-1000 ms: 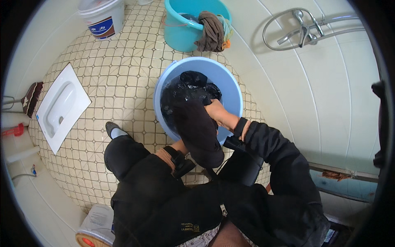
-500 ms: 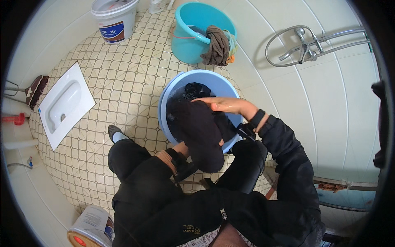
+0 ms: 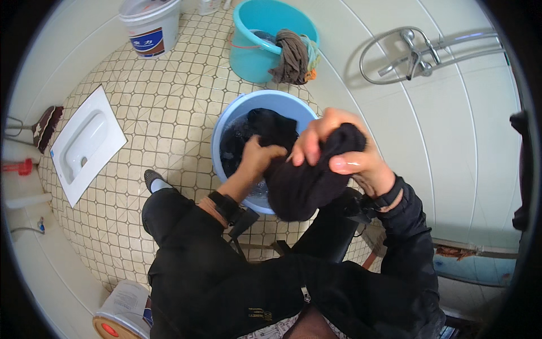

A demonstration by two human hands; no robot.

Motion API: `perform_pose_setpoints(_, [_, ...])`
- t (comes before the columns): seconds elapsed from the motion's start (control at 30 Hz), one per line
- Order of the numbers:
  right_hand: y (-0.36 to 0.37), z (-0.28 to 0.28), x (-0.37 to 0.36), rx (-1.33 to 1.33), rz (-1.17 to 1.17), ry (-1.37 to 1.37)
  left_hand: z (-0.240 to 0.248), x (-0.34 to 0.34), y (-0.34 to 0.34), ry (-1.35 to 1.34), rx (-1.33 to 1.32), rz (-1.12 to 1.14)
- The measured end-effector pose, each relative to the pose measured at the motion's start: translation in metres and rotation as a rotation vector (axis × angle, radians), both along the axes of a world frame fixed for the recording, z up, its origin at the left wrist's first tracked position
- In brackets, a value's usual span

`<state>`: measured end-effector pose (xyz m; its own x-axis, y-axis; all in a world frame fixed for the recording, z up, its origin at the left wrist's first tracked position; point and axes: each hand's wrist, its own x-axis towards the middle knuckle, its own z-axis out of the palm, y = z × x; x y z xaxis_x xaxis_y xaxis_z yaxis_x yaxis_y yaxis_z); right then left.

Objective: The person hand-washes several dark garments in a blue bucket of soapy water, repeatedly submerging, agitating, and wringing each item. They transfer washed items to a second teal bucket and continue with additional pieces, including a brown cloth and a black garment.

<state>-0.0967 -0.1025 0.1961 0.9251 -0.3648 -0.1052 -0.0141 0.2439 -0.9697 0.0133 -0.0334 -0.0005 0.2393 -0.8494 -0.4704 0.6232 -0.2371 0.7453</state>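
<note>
A wet-looking, dark purplish-black garment (image 3: 307,189) is bunched up above the near right side of a light blue tub (image 3: 265,98). What kind of garment it is, I cannot tell. My right hand (image 3: 353,152) is closed round its upper right end, thumb on the near side and fingers over the far side. At its left edge my left hand (image 3: 258,161) grips the cloth, with the fingertips partly hidden. Inside the tub, more black cloth (image 3: 271,127) lies in dark water with some foam, just beyond my left hand.
Behind the tub stands a turquoise bucket (image 3: 248,62) with a brown cloth (image 3: 291,56) over its rim. A white bucket (image 3: 149,31) is at the far left, a squat toilet (image 3: 87,147) at the left. A shower mixer (image 3: 415,59) with a hose is on the right wall.
My right hand has come nearer and closed on the garment, raising its end to the right. My left hand has emerged from beneath the cloth to its left edge.
</note>
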Motion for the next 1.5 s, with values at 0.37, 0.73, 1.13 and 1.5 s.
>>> perform_pose_setpoints(0.37, [-0.053, -0.064, -0.069, 0.096, -1.053, 0.003, 0.005, 0.030, 0.002, 0.566, -0.269, 0.080])
perform_pose_setpoints(0.73, [-0.063, -0.208, -0.082, -0.160, -0.933, 0.528, 0.042, 0.022, 0.020, 0.375, -0.383, -0.073])
perform_pose_setpoints(1.13, [-0.014, -0.274, -0.044, -0.439, -0.686, 0.469, 0.048, 0.014, 0.014, 0.089, -0.609, -0.167])
perform_pose_setpoints(1.5, [0.002, -0.283, -0.040, -0.275, -0.712, 0.600, 0.030, 0.015, 0.011, -0.061, -0.443, -0.014])
